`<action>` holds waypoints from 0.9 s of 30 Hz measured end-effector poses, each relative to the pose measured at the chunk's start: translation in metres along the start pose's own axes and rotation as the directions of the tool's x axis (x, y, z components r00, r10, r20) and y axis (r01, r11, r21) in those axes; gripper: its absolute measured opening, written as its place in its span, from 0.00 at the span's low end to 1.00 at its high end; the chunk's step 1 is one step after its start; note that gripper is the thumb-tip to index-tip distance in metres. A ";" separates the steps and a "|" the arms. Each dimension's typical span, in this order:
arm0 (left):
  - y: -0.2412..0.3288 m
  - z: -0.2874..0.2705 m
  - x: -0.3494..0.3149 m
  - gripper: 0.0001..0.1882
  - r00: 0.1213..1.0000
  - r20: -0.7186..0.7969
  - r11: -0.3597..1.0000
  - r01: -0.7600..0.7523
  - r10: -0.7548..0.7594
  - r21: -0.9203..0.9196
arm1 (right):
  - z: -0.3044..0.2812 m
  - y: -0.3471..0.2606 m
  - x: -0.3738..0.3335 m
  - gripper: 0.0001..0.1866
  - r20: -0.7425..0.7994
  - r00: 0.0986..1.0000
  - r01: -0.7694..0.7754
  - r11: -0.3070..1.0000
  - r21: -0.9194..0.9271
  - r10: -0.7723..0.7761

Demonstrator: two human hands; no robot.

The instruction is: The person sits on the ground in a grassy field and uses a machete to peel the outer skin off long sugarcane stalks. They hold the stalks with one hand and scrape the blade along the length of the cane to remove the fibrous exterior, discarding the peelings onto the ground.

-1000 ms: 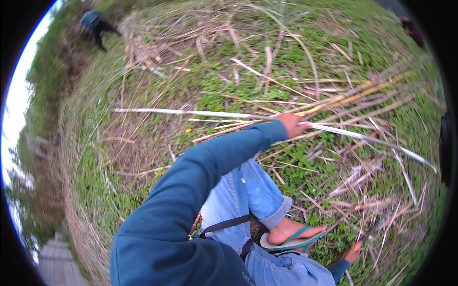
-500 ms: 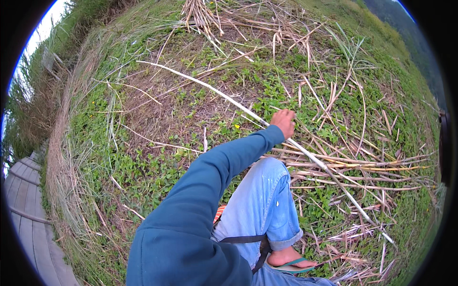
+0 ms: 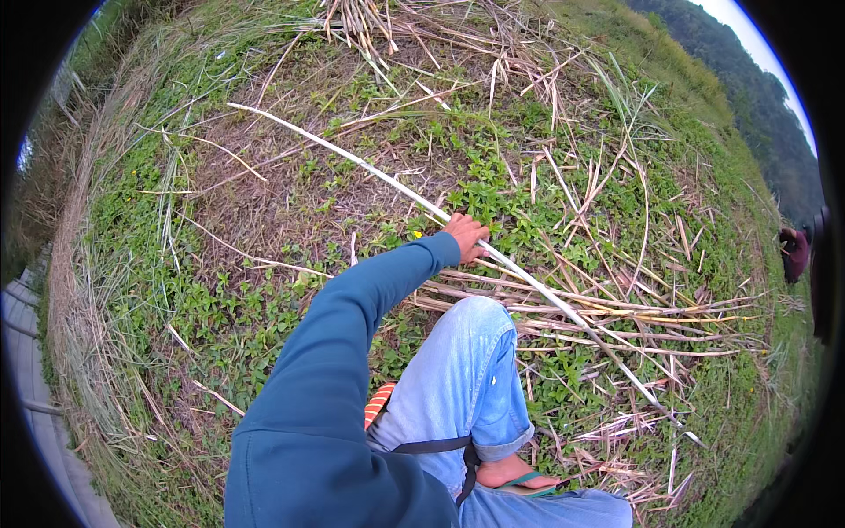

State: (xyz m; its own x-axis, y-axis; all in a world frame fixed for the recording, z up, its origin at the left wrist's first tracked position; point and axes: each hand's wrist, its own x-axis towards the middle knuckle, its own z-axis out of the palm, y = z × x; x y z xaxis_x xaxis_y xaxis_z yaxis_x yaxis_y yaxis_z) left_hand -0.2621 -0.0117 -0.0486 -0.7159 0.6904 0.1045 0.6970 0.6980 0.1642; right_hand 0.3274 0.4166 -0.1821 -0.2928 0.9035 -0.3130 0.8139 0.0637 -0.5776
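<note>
A long, pale, peeled-looking stalk slants across the ground from the upper left to the lower right. My left hand lies over its middle with the fingers curled round it. The blue sleeve of that arm reaches in from the lower left. Just beyond my bent knee, a loose bundle of tan and yellowish canes lies beneath the right half of the stalk. My right hand does not show.
Dry cut stalks are heaped at the far side. Wooden boards run along the left edge. An orange striped thing pokes out beside my leg, and my sandalled foot is near. Something maroon shows at the right edge.
My left hand has come back from just past the stalk and now grips it, nearer its upper-left end. The whole view has shifted slightly.
</note>
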 end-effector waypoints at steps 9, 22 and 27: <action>0.077 -0.066 -0.018 0.21 0.983 -0.033 0.983 -0.182 0.181 -0.030 | -0.029 -0.007 0.006 0.27 0.021 0.999 0.024 0.996 0.090 -0.026; 0.303 -0.186 0.000 0.14 0.930 0.125 0.829 -0.239 0.345 -0.506 | -0.128 -0.282 -0.047 0.27 0.549 0.614 0.346 0.819 0.458 -0.567; 0.380 -0.175 -0.003 0.10 0.835 -0.146 0.573 -0.480 0.531 -0.664 | -0.114 -0.314 -0.057 0.33 0.363 0.599 0.234 0.589 0.773 -0.714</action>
State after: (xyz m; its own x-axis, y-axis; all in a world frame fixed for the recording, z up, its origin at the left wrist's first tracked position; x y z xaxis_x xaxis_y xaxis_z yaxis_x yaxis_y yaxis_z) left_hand -0.0026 0.2182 0.1849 -0.2339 0.9190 0.3173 0.7160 -0.0579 0.6956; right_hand 0.1460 0.3934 0.1029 -0.9385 0.3419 -0.0488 0.0231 -0.0789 -0.9966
